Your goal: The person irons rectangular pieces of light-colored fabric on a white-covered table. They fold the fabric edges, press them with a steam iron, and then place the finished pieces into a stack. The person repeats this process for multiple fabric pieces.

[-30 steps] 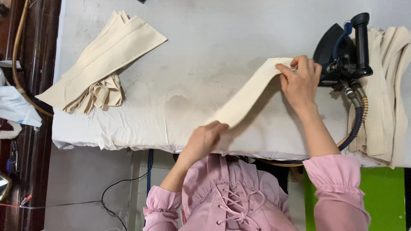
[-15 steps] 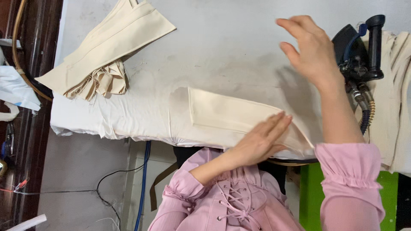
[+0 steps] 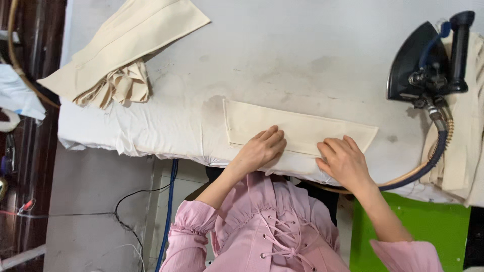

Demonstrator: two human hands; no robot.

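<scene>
A long cream fabric strip (image 3: 302,126) lies flat near the front edge of the white padded ironing table (image 3: 282,55). My left hand (image 3: 262,148) rests palm down on the strip's lower edge, fingers together. My right hand (image 3: 344,163) presses flat on the strip's right part, fingers slightly spread. Neither hand grips anything. I wear a pink laced blouse with puffed sleeves.
A black steam iron (image 3: 428,63) stands upright at the right, its hose (image 3: 433,156) looping down over the table edge. A stack of cream fabric pieces (image 3: 121,55) sits at the back left. More cream cloth (image 3: 466,126) hangs at the far right. Cables trail on the floor below.
The strip went from held up diagonally to lying flat along the table front. My right hand came down from near the iron onto the strip; my left hand settled on its lower edge.
</scene>
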